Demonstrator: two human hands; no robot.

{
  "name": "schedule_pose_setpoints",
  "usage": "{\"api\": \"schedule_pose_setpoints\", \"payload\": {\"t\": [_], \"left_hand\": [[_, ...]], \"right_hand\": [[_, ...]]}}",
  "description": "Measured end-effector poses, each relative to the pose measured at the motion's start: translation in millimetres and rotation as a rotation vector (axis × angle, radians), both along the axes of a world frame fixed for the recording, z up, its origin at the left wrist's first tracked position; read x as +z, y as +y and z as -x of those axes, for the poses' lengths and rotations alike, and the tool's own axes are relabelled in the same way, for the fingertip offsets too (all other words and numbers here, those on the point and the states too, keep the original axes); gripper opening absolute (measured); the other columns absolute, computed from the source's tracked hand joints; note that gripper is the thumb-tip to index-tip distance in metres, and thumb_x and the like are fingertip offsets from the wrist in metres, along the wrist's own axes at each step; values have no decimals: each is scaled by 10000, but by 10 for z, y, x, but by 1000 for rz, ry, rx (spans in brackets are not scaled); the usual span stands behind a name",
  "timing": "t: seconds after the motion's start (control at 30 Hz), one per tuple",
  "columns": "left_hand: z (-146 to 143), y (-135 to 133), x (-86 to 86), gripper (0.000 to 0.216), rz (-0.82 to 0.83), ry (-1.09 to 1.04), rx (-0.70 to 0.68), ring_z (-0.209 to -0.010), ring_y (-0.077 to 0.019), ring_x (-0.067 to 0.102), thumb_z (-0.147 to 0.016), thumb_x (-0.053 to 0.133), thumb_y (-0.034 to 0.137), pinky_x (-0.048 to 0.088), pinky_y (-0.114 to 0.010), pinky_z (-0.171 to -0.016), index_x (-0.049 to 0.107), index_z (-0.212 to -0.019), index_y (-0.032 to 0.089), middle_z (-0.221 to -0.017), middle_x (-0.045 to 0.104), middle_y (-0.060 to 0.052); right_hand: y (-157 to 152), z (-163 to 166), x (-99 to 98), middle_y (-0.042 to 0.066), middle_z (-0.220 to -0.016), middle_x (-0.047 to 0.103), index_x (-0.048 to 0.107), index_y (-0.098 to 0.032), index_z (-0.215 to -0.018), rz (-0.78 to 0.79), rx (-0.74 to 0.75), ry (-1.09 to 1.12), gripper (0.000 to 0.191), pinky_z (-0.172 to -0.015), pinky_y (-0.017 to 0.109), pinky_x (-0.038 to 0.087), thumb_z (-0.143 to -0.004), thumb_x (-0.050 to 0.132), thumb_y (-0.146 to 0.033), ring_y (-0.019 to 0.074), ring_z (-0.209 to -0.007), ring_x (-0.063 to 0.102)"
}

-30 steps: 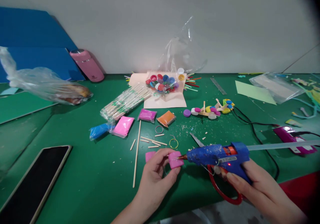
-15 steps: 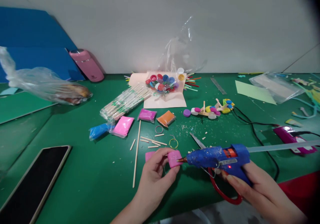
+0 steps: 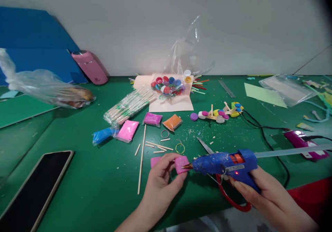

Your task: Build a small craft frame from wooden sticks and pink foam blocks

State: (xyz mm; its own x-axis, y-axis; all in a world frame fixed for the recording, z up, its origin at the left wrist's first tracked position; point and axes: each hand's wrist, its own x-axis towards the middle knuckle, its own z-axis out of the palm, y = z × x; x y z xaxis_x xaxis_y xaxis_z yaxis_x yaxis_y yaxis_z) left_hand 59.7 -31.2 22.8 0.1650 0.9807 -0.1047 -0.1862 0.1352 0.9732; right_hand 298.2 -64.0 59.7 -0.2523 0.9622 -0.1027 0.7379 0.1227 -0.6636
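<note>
Presently, left hand (image 3: pixel 160 182) pinching pink cap (image 3: pixel 181 164) between thumb and fingertips, right hand (image 3: pixel 269 199) clenched around blue glue gun (image 3: pixel 224 163), nozzle touching cap's right face, red scissors (image 3: pixel 229 198) beneath the gun.

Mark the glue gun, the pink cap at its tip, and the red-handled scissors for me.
glue gun (image 3: pixel 220 162): head view, on the blue barrel.
pink cap (image 3: pixel 181 164): head view, on its flat face.
red-handled scissors (image 3: pixel 241 208): head view, on the red handle loop below the gun.
</note>
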Motion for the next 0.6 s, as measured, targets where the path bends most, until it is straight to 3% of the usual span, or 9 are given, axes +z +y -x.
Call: {"api": "schedule_pose_setpoints", "payload": {"t": [0.4, 0.6], "left_hand": [[2, 12, 25, 243, 19, 12, 14, -834, -172, 595, -653, 642, 117, 480, -267, -778, 616, -890, 165, -886, 608, -51], [-13, -1, 3, 247, 35, -12, 2, -828, -167, 593, -655, 634, 111, 471, -255, -763, 594, -893, 165, -877, 604, -50]], "right_hand": [[-19, -56, -18, 58, -964, 651, 549, -220, -1056, -9, -31, 17, 269, -673, 278, 525, -830, 458, -332, 214, -813, 617], [35, 25, -16, 40, -861, 636, 545, -219, -967, 0, -102, 136, 195, -664, 260, 509, -831, 467, -335, 189, -744, 600]]}}
